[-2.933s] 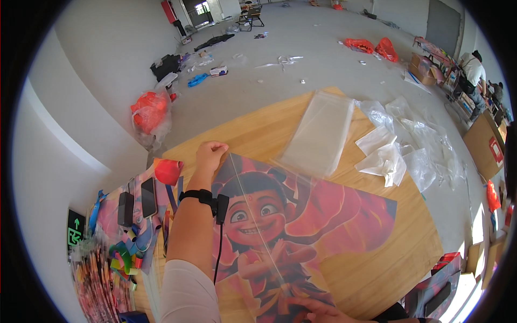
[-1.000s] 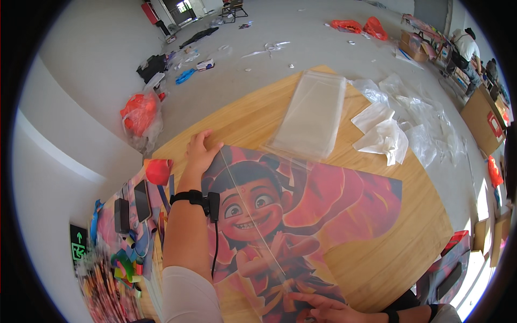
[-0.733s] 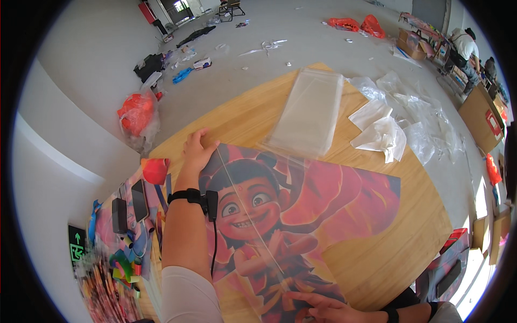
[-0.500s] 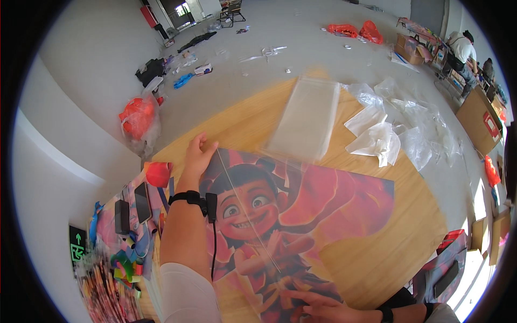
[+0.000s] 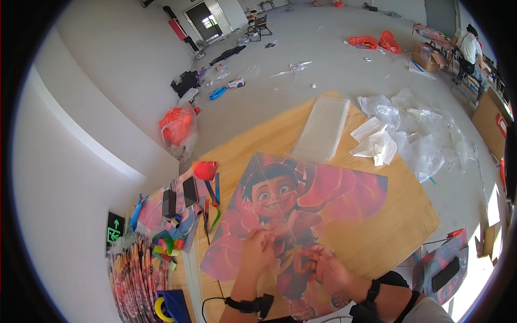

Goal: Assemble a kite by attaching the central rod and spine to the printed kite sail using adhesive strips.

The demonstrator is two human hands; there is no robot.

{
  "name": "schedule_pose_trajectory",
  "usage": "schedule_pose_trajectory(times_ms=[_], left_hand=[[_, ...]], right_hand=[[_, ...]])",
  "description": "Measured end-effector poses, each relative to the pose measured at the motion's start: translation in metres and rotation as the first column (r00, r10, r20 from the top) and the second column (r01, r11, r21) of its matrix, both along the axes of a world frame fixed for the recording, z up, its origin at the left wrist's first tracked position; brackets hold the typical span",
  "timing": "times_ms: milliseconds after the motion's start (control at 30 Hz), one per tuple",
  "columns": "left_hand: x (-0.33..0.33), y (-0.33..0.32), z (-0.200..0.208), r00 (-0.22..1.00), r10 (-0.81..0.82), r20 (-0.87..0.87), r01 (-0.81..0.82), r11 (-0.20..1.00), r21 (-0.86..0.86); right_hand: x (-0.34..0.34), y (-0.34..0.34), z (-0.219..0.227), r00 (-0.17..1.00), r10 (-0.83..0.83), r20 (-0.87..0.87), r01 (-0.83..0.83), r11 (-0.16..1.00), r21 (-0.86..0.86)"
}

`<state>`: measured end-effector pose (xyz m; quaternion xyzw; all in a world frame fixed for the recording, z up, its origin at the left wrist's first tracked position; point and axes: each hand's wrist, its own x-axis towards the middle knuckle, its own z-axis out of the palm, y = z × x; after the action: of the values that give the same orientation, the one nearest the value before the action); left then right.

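A kite-shaped printed sheet (image 5: pixel 344 188) in reds and purples, with a big grinning cartoon figure on it, lies spread on the wooden table. A thin pale rod (image 5: pixel 276 202) runs down its middle. Over the lower left part of the print is my left hand (image 5: pixel 259 248), its fingers curled in and partly hidden. My right hand (image 5: pixel 328 267) is close by, right of the rod's lower end, with thumb and fingers pinched together over the figure. What either hand holds, if anything, is too small to make out.
Clear plastic sleeves (image 5: pixel 322 129) lie at the table's far edge (image 5: pixel 253 129), beside crumpled white film (image 5: pixel 375 141). To the left are a phone (image 5: pixel 189 192), a black box (image 5: pixel 169 203), ribbon scraps, folded prints (image 5: pixel 137 274) and a tape dispenser (image 5: pixel 173 307). A person (image 5: pixel 471 59) stands far right.
My left hand has come back from the sheet's upper corner to its lower middle. My right hand has gone from pointing fingers to a pinch. The view has shifted leftward.
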<state>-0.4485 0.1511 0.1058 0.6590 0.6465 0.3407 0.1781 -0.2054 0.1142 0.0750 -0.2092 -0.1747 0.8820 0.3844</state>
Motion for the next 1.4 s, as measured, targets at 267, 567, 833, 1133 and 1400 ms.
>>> schedule_pose_trajectory(times_ms=[267,567,833,1133,1400], left_hand=[[0.048,-0.045,-0.025,0.982,0.186,0.040,-0.188,0.981,0.056],[0.060,-0.016,-0.035,0.985,0.097,-0.143,-0.067,0.977,0.202],[0.064,-0.007,-0.049,0.962,0.206,-0.178,-0.160,0.957,0.244],[0.064,-0.010,-0.048,0.964,0.191,-0.186,-0.151,0.966,0.210],[0.060,-0.012,-0.049,0.973,0.168,-0.159,-0.128,0.963,0.237]], right_hand=[[0.005,-0.005,-0.018,0.997,0.004,-0.083,0.005,0.993,0.115],[0.010,-0.002,-0.014,0.998,0.047,-0.043,-0.045,0.998,0.034],[0.011,-0.001,-0.014,0.994,0.049,-0.097,-0.042,0.996,0.079],[0.010,-0.002,-0.013,0.994,0.043,-0.099,-0.036,0.997,0.070],[0.005,-0.004,-0.014,0.995,0.059,-0.083,-0.051,0.994,0.097]])
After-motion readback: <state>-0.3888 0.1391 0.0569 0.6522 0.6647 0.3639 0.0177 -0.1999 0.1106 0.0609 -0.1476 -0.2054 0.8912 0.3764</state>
